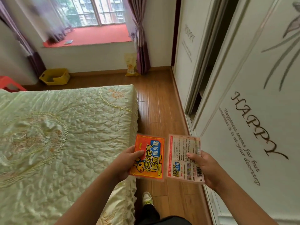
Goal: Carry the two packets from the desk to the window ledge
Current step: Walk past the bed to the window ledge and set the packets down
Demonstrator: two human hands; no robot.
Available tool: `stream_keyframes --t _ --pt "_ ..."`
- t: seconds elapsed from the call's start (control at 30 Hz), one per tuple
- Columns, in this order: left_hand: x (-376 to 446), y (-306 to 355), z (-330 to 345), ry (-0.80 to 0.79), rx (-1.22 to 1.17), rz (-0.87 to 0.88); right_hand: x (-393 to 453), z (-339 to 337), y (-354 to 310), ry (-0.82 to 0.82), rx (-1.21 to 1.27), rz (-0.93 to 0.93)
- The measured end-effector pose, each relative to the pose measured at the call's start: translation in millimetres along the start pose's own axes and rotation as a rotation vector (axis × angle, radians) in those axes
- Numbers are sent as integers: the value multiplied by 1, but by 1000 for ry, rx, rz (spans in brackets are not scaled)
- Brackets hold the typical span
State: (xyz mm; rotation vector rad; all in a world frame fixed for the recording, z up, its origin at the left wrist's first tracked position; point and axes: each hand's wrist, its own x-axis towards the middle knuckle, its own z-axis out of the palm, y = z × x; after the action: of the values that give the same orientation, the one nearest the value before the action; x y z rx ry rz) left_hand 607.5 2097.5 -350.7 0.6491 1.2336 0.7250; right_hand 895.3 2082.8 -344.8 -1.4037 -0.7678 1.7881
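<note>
orange packet (148, 155) is clamped by left hand (125, 164) fingers; pink packet (185, 158) by right hand (205, 168) fingers, forearms outstretched.

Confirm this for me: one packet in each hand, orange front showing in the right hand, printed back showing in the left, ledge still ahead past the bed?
Not quite: the sides are swapped. The head view shows the orange packet front-up in the left hand and the pink packet, printed back up, in the right hand. The rest holds: one packet per hand, and the ledge lies ahead past the bed.
</note>
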Motion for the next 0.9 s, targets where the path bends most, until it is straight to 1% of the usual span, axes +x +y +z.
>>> stream_keyframes --t 0.27,0.43,0.6,0.77,0.9 --pt "64 77 -70 30 -82 42 95 54 -60 -28 -23 -9" --pt "96 117 -95 25 -103 62 140 78 -86 -60 -31 -9" --pt "138 150 -102 42 -119 56 191 84 -115 -77 -22 18" --pt "194 180 -95 106 -124 33 253 69 -147 -94 -21 20" --pt "241 217 -82 158 -133 27 306 54 -186 -107 -18 27"
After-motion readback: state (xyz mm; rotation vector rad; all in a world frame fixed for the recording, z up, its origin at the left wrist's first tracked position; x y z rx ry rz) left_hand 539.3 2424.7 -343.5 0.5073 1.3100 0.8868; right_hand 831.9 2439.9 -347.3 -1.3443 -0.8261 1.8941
